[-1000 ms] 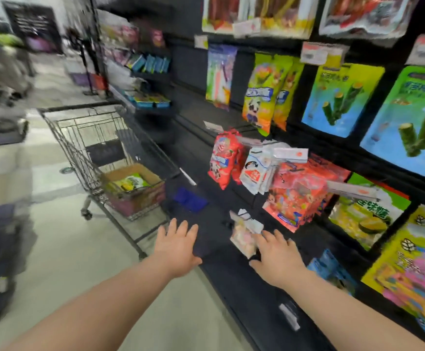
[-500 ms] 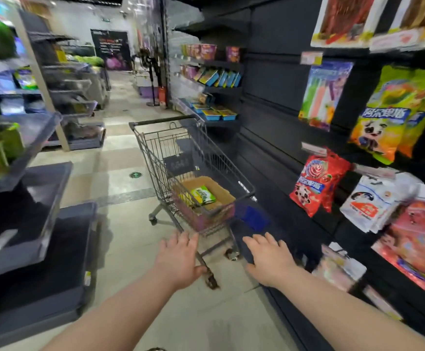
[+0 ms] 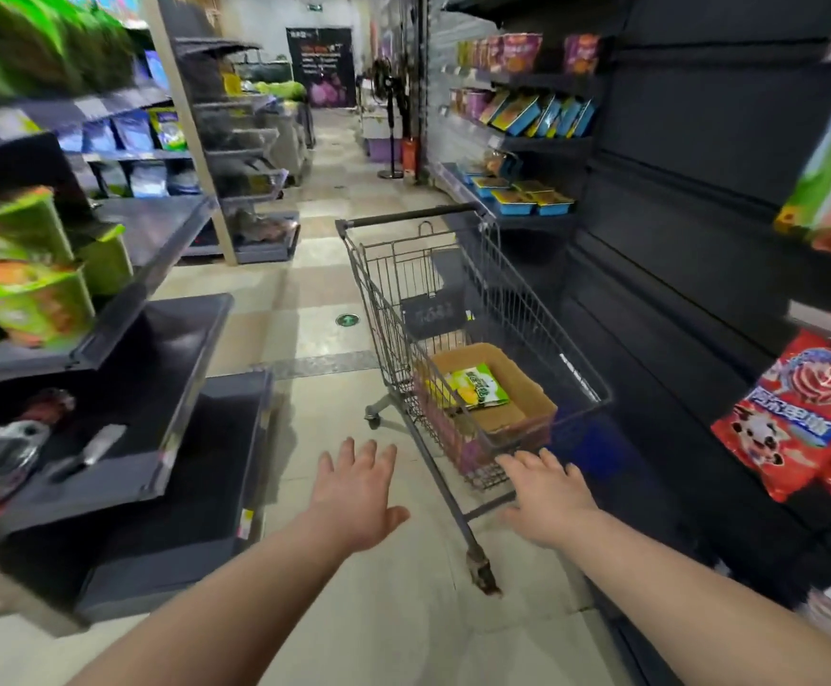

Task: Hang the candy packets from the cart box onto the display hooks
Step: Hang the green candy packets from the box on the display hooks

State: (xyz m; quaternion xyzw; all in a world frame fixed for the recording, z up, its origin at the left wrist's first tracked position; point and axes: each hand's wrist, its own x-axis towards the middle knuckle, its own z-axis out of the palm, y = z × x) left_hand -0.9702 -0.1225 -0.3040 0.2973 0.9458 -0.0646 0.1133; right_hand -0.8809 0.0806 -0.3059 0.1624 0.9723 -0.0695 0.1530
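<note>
Both hands out in front, palms down, fingers spread, holding nothing. Left hand (image 3: 356, 492) over bare floor (image 3: 304, 329), apart from everything. Right hand (image 3: 547, 495) just at the near end of the shopping cart (image 3: 453, 289), its fingertips in front of the wire basket's lower corner; whether touching the wire or only near it, cannot tell.

Just beyond the right hand, inside the cart basket, an open cardboard box (image 3: 522, 388), brown inside, pinkish printed sides seen through the wire. Inside the box, toward its left side, a green and yellow candy packet (image 3: 480, 386) lying flat, with more yellow packaging partly hidden under it. Beyond the box, a dark placard on the cart's far end, and farther still the dark cart handle (image 3: 413, 216) across the top. Between the two hands and nearer the body, one cart wheel (image 3: 480, 569) on the floor.

Right of the right hand, a dark display wall (image 3: 675, 240) with a red packet (image 3: 809, 413) showing a cartoon cow, hanging well apart from the hand, and a green and pink packet higher up, blurred.

Left of the left hand, tilted grey shelves (image 3: 166, 368) holding a few blurred items, green packs above them.
</note>
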